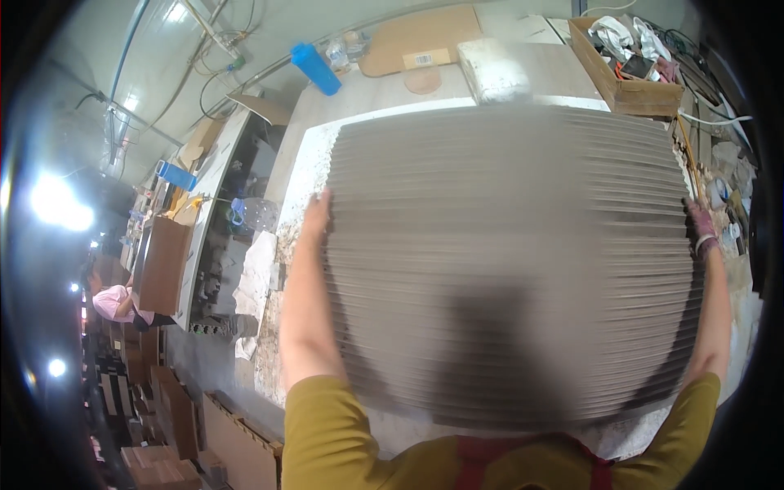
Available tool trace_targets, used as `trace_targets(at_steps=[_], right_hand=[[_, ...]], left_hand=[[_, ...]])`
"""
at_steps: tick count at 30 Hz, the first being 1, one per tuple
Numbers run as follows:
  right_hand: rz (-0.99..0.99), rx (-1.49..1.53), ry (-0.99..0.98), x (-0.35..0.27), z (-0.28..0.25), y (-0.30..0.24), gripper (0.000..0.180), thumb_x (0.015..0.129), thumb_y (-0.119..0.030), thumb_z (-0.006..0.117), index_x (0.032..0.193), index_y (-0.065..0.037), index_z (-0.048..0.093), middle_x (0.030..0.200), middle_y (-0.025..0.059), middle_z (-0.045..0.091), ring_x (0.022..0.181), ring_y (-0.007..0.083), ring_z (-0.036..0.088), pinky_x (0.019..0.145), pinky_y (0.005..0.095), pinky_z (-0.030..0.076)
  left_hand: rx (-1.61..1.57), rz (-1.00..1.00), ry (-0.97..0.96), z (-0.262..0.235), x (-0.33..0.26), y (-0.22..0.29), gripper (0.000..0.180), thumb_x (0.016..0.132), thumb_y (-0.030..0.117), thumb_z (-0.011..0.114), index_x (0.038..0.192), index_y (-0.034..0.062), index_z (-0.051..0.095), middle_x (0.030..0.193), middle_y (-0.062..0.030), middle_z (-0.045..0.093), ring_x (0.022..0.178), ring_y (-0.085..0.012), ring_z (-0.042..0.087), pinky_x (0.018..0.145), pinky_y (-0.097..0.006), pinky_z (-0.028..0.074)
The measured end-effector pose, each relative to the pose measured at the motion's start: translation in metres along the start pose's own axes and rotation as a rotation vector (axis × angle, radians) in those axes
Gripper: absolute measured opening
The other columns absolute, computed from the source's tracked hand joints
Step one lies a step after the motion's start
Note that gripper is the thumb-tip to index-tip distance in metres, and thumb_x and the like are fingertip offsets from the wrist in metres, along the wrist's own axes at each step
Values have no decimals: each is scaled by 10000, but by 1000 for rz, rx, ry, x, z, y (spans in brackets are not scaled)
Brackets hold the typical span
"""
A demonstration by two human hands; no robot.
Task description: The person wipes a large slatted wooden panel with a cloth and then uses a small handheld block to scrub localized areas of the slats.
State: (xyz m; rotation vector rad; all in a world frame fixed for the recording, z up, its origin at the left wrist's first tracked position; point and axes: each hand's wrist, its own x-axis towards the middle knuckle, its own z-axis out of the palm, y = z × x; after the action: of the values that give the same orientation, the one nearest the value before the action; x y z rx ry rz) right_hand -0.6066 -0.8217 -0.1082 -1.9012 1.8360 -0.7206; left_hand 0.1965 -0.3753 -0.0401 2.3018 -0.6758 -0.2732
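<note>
The head view shows the left hand and right hand pressing flat on both sides of a big blurry stack of grey-brown cardboard sheets, grasping it above the white table.

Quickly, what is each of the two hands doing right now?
Left hand: pressed flat against the left side of the stack of grey cardboard sheets.
Right hand: pressed against the stack's right side, holding it.
</note>
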Motion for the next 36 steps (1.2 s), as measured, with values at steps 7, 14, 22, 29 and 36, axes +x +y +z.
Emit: trace_targets(at_steps=[7, 14, 22, 29, 36], right_hand=[[177, -111, -134, -6, 7, -25, 630, 777, -551, 623, 1043, 20, 633, 919, 184, 668, 877, 302, 640, 752, 399, 476], [-108, -221, 198, 15, -5, 20, 493, 822, -518, 589, 964, -47, 587, 855, 110, 607, 740, 166, 570, 612, 362, 435], [228, 71, -273, -22, 12, -115, 471, 804, -504, 612, 956, -58, 598, 645, 18, 522, 534, 135, 452, 488, 295, 354], [67, -362, -173, -48, -1, -141, 634, 839, -494, 548, 1287, -54, 456, 1216, 222, 549, 1099, 363, 544, 914, 388, 431], [-509, -571, 59, -150, -21, -104, 526, 911, -379, 504, 1341, -93, 406, 1351, 167, 446, 1258, 331, 408, 1031, 390, 338]], left_hand=[[192, -133, -178, -16, 2, 3, 709, 843, 553, 540, 1035, -129, 582, 860, -253, 642, 870, -334, 622, 802, -390, 468], [190, 154, -18, 2, 13, 29, 686, 879, 474, 539, 1291, -61, 422, 804, -166, 635, 665, -220, 614, 600, -337, 495], [66, -105, -144, 9, 70, -17, 502, 864, 463, 584, 883, -37, 626, 604, -71, 545, 498, -167, 502, 473, -326, 420], [353, 74, 101, 5, 75, -27, 712, 893, 493, 496, 1305, -80, 399, 1252, -260, 511, 1164, -368, 496, 990, -388, 373], [621, 598, 16, 39, -27, 28, 566, 945, 387, 444, 1358, 6, 380, 1432, -158, 358, 1329, -344, 305, 1074, -442, 256]])
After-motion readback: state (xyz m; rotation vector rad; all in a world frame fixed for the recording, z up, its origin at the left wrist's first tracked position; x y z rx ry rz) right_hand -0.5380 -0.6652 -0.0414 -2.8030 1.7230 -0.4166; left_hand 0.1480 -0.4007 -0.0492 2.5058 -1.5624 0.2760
